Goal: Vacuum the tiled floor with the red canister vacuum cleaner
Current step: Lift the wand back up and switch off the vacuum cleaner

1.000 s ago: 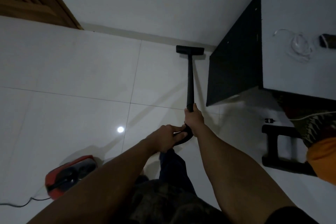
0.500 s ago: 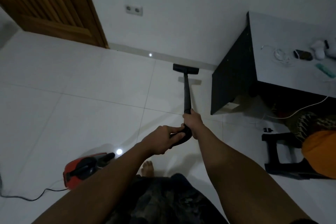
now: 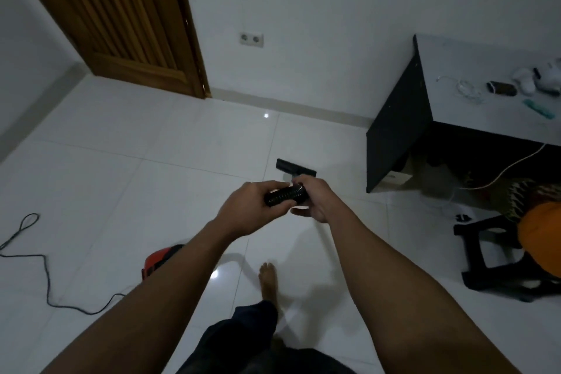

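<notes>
Both hands clamped on ribbed black vacuum hose (image 3: 285,195): left hand (image 3: 252,212) on its near end, right hand (image 3: 315,199) at wand end. Black floor nozzle (image 3: 296,168) on white glossy tiled floor (image 3: 151,179) just beyond. Red canister vacuum cleaner (image 3: 159,259) down-left, partly hidden behind left forearm.

Wooden louvred door (image 3: 121,18) top left, shut, set in the white wall (image 3: 318,9). Double socket (image 3: 251,39) on that wall, low, just right of the door. Black desk (image 3: 394,130) against the wall at right, pale top. On the top: coiled white cable (image 3: 467,89), small dark object (image 3: 502,88), white items (image 3: 534,80) at the frame edge, teal strip (image 3: 540,108). Too small to identify further. Under the desk: cardboard box (image 3: 397,179), white cord (image 3: 510,168) running down to the floor, patterned cloth (image 3: 522,194). Black stool (image 3: 498,255) right of centre, near the desk; orange object (image 3: 543,237) overlaps its right side, cut by the frame.
</notes>
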